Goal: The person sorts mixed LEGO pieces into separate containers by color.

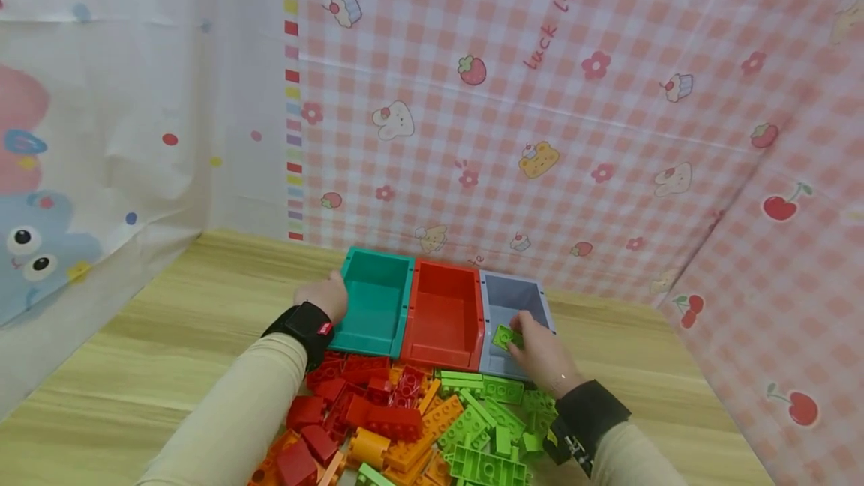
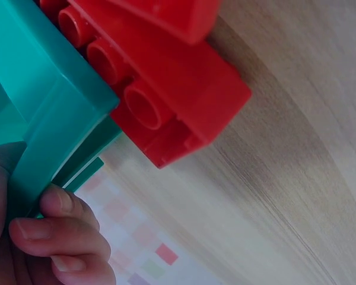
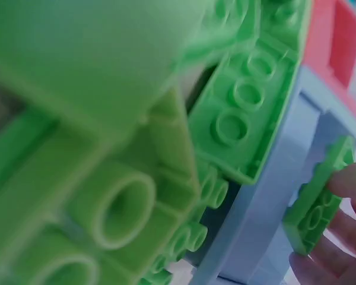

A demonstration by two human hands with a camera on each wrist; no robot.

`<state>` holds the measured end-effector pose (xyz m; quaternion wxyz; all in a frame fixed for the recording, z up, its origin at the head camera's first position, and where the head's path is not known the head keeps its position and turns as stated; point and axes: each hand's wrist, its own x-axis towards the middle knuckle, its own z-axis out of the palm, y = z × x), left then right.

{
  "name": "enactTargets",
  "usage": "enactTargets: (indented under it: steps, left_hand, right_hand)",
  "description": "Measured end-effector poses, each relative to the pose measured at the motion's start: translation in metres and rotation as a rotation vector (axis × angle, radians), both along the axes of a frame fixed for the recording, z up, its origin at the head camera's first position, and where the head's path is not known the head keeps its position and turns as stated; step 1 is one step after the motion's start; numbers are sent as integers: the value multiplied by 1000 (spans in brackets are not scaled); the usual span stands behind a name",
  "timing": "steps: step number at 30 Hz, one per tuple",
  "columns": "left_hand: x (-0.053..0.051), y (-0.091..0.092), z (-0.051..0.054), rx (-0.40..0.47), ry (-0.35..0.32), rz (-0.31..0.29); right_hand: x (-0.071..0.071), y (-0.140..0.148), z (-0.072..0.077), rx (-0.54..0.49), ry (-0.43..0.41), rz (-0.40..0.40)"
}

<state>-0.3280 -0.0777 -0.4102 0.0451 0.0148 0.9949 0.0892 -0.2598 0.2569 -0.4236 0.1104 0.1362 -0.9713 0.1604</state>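
Note:
A green toy brick [image 1: 503, 337] with round studs is pinched by my right hand [image 1: 540, 351], above the grey-blue bin [image 1: 499, 315]. The right wrist view shows that same green brick [image 3: 320, 196] held between thumb and fingers over the bin's inside. My left hand [image 1: 325, 297] grips the left side wall of the teal bin [image 1: 374, 298]; in the left wrist view its fingers [image 2: 62, 237] curl round the teal rim. Between those two bins stands a red bin [image 1: 445, 313]. All three bins adjoin in a row.
In front of the bins lies a pile of loose bricks: red bricks [image 1: 391, 422] on the left, orange bricks [image 1: 442, 415] in the middle, green bricks [image 1: 486, 463] on the right. Patterned cloth [image 1: 432, 96] hangs behind and at both sides of the wooden table [image 1: 169, 321].

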Motion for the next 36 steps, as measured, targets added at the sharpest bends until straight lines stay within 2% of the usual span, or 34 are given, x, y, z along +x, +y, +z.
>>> enactTargets:
  steps: [4, 11, 15, 25, 31, 36]
  left_hand:
    - [-1, -2, -1, -2, 18, -15]
    - [-5, 0, -7, 0, 31, -21]
    - [-4, 0, -6, 1, 22, -20]
    - [-5, -2, -5, -2, 32, -17]
    - [-4, -1, -4, -6, 34, -10]
    - [0, -2, -5, 2, 47, -2]
  right_hand:
    - [-15, -5, -4, 82, -51, 49]
    - [-22, -3, -2, -38, -246, 65]
    - [-23, -1, -2, -62, -314, 80]
    - [-17, -5, -2, -17, -350, 144]
    - [-8, -7, -5, -60, -350, 95]
    - [-1, -5, -4, -52, -367, 172]
